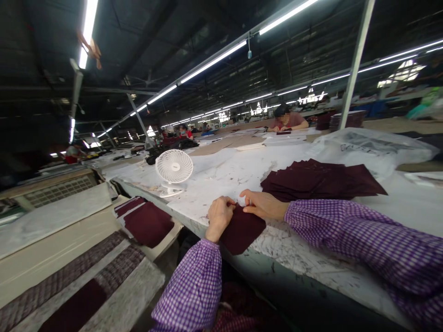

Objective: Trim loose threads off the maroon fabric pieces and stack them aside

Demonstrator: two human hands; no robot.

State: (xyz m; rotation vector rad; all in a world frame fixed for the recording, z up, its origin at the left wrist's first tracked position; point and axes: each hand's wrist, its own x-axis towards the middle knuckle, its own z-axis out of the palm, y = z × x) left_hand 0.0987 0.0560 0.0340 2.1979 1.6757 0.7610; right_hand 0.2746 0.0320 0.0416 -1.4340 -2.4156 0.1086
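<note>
A dark maroon fabric piece (243, 230) with angled corners lies at the near edge of the white table, its lower end hanging over. My left hand (220, 214) is closed, its fingertips pinching the far left corner of this piece. At the far edge, my right hand (262, 204) has curled fingers, with the thumb on the fabric; the exact grip of its fingertips is partly hidden. Just beyond my right wrist lies a fanned pile of maroon fabric pieces (318, 180). Both forearms wear purple checked sleeves.
A small white fan (174, 168) stands on the table (221, 168) ahead to the left. At lower left, a stack of maroon pieces (148, 223) rests on a side surface. Clear plastic sheeting (374, 147) lies at right. Across the table a co-worker (289, 122) leans over.
</note>
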